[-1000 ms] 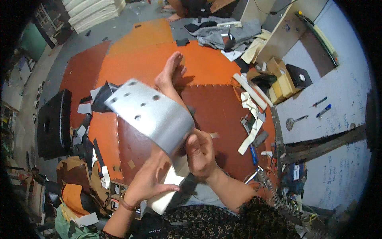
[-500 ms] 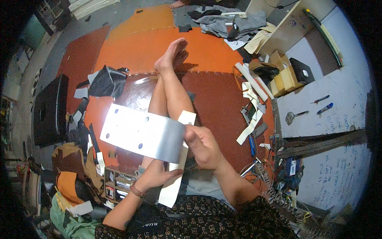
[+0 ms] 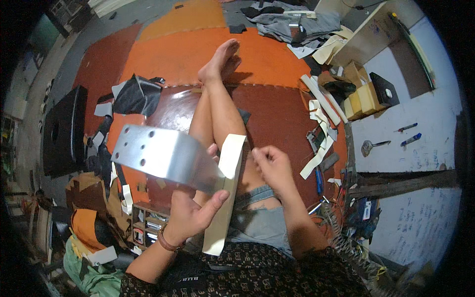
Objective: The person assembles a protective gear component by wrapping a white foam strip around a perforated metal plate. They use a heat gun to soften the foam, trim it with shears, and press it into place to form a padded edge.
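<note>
A bent silvery metal plate [image 3: 163,153] with several round holes extends over my legs, its curved end blurred. My left hand [image 3: 190,215] holds it by that curved end, thumb at the near side and fingertips showing beyond the far edge. Against the bend runs a long cream strip [image 3: 217,222], slanting from near my lap up past the plate. It looks stuck or pressed to the plate, though the contact is partly hidden. Just right of the strip, my right hand [image 3: 274,171] is apart from it, fingers curled and thumb drawn in; whatever they pinch, if anything, cannot be made out.
Black sheet scraps [image 3: 138,96] lie left on the red-orange mat [image 3: 272,114]. White rolls [image 3: 324,99] and cream offcuts [image 3: 316,158] lie right, near a cardboard box [image 3: 358,74]. Pens [image 3: 410,139] rest on a white board. A small compartment organizer [image 3: 141,222] stands by my left forearm.
My right hand has come off the metal plate and moved right. The plate has shifted left and tilted in my left hand, and more of the cream strip shows.
</note>
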A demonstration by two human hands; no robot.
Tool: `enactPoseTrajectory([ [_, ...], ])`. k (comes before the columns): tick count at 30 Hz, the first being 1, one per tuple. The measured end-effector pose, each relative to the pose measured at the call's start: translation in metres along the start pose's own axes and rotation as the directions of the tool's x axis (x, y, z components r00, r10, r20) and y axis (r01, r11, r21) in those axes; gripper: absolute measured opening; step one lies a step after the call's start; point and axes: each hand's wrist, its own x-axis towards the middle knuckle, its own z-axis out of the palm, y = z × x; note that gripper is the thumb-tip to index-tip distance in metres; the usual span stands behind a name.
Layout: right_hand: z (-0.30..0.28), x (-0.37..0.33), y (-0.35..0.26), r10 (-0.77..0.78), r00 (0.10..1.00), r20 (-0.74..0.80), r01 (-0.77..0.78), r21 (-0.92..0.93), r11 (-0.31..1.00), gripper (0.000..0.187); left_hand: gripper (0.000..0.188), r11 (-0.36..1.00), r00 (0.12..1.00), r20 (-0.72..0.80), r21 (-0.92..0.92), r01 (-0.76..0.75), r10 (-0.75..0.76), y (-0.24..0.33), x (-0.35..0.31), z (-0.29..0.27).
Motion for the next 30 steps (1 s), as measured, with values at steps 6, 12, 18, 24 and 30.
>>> enactPoseTrajectory([
  [6, 0.025, -0.004, 0.013, 0.132, 0.963, 0.234, -0.093, -0.172, 0.981, 0.045, 0.078, 0.981, 0.974, -0.182, -0.162, 0.105, -0.134, -0.018, 0.004, -0.002],
  [12, 0.038, 0.027, -0.002, 0.178, 0.912, 0.37, -0.051, -0.328, 0.943, 0.048, 0.085, 0.971, 0.965, -0.136, -0.117, 0.21, -0.225, -0.02, -0.007, -0.02],
  [18, 0.04, 0.019, 0.038, 0.101, 0.904, 0.415, -0.088, -0.052, 0.995, 0.037, 0.073, 0.997, 0.997, -0.053, 0.052, 0.056, -0.053, -0.021, -0.012, -0.007],
  [24, -0.006, 0.011, 0.077, 0.112, 0.974, 0.198, -0.16, 0.245, 0.956, 0.033, 0.071, 1.0, 0.999, -0.036, -0.025, 0.018, -0.019, 0.016, 0.014, 0.01],
  [30, -0.126, -0.04, 0.258, 0.185, 0.848, -0.497, -0.376, -0.318, 0.871, 0.032, 0.044, 0.886, 0.95, -0.311, -0.449, -0.117, -0.032, 0.012, 0.015, -0.003],
])
